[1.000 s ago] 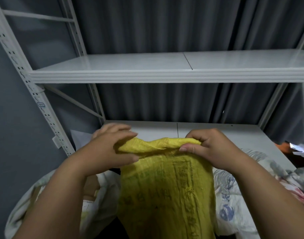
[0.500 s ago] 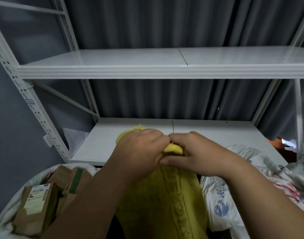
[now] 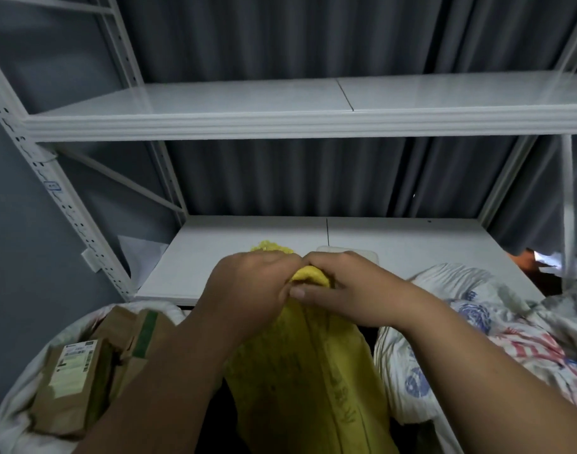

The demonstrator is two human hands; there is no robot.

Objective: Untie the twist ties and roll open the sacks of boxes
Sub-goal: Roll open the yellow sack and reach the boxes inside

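Observation:
A yellow woven sack (image 3: 310, 371) stands upright in front of me, its top gathered into a bunch. My left hand (image 3: 251, 286) grips the bunched neck from the left, with a tuft of yellow fabric showing behind its knuckles. My right hand (image 3: 346, 286) pinches the same neck from the right, thumb laid along the front. The two hands touch over the sack's top. I see no twist tie; the fingers hide the neck.
An open white sack (image 3: 15, 401) at the lower left holds several brown cardboard boxes (image 3: 74, 378). A printed white sack (image 3: 460, 339) lies at the right. Behind stands a white metal rack with a lower shelf (image 3: 411, 247) and an upper shelf (image 3: 247, 99).
A second ago my hands held the sack's top edge spread wide apart. They have come together and bunched the top into a tight neck. The view has tipped down, showing the boxes at the left.

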